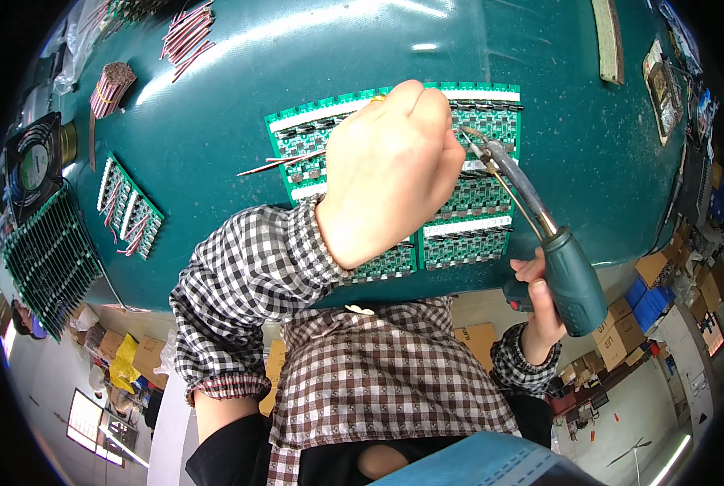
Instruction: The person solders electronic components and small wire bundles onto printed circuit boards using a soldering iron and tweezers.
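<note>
My left hand [394,166] is closed above a green circuit board panel [491,200] and covers its middle. Thin red, black and white wires [279,163] stick out from under its left side, and its fingertips are hidden. In my right hand [542,312] is a dark green soldering gun [574,283], gripped by its handle. The gun's metal tip reaches the panel's upper right, close to the left-hand fingers; whether it touches the board I cannot tell. White strips and rows of small dark parts run across the panel.
To the left lie a smaller board with wires [129,209], a rack of stacked boards [53,257] and a black fan [35,166]. Behind are a wire bundle [112,87] and loose wires [189,36]. A wooden strip [609,40] and a soldering-tip tray [662,91] are at the far right.
</note>
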The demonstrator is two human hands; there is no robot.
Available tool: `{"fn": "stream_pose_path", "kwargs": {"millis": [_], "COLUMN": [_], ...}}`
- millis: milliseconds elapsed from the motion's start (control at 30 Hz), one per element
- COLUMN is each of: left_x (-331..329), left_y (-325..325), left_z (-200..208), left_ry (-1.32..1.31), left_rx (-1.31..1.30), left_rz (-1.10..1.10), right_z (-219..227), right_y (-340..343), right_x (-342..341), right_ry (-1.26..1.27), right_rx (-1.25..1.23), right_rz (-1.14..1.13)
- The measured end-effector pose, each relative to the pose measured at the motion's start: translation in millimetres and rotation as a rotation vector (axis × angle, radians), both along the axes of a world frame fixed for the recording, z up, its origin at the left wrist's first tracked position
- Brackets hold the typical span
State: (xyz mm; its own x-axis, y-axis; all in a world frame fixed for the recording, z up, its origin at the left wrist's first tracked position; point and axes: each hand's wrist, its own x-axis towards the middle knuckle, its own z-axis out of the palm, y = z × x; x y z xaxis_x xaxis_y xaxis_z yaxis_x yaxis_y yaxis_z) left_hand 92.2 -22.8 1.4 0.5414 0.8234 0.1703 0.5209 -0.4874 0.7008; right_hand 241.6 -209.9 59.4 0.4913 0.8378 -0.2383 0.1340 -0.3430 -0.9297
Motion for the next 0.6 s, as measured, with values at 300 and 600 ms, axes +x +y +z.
{"fn": "stream_pose_path", "kwargs": {"millis": [300, 600], "left_x": [0.6, 1.9], "left_y": [0.3, -0.8], "left_z": [-0.7, -1.3], "left_ry": [0.002, 0.018], "left_rx": [0.010, 0.027], "left_rz": [-0.001, 0.030], "right_z": [0.5, 0.2], "right_y": [-7.4, -10.7], "right_x": [7.8, 8.7], "right_ry": [-0.030, 0.040], "right_rx": [0.012, -0.042], "right_rz": [0.040, 0.072]}}
